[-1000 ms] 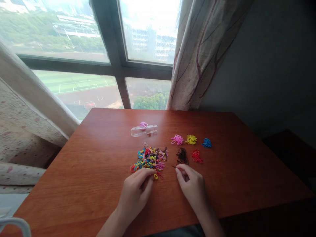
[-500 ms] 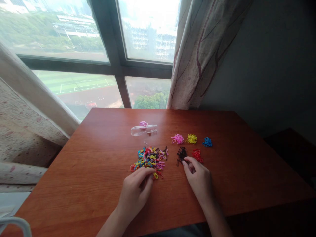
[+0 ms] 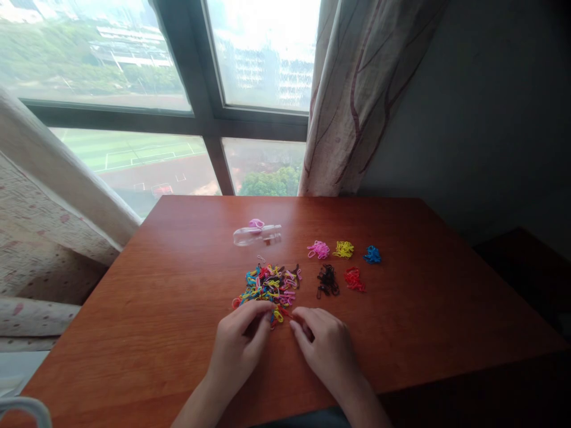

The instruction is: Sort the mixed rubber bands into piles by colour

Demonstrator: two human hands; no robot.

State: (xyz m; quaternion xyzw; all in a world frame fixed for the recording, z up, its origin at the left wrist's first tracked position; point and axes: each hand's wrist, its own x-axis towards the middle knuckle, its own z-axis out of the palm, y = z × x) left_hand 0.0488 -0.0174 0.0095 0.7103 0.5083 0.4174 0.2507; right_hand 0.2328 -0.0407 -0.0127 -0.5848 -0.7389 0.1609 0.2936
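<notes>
A mixed pile of small coloured loops that look like bulb-shaped safety pins (image 3: pixel 267 282) lies on the table in front of me. My left hand (image 3: pixel 244 333) rests at the pile's near edge, thumb and forefinger curled together; whatever sits between them is hidden. Just to its right, my right hand (image 3: pixel 323 339) has thumb and forefinger at the end of a red safety pin (image 3: pixel 286 312), seemingly pinching it. Sorted heaps lie to the right: pink pins (image 3: pixel 318 249), yellow pins (image 3: pixel 344 249), blue pins (image 3: pixel 372 254), black pins (image 3: pixel 329 280) and red pins (image 3: pixel 355 279).
Behind the pile a clear plastic bottle (image 3: pixel 250 236) lies on its side, with a pink item (image 3: pixel 256 223) by it. One pale pin (image 3: pixel 261 259) sits apart. The wooden table (image 3: pixel 147 309) reaches a window with curtains (image 3: pixel 334 119). A white curved bar (image 3: pixel 27 404) shows lower left.
My right hand has moved left from the black heap to the near right edge of the mixed pile, uncovering the black and red heaps. My left hand has stayed by the pile.
</notes>
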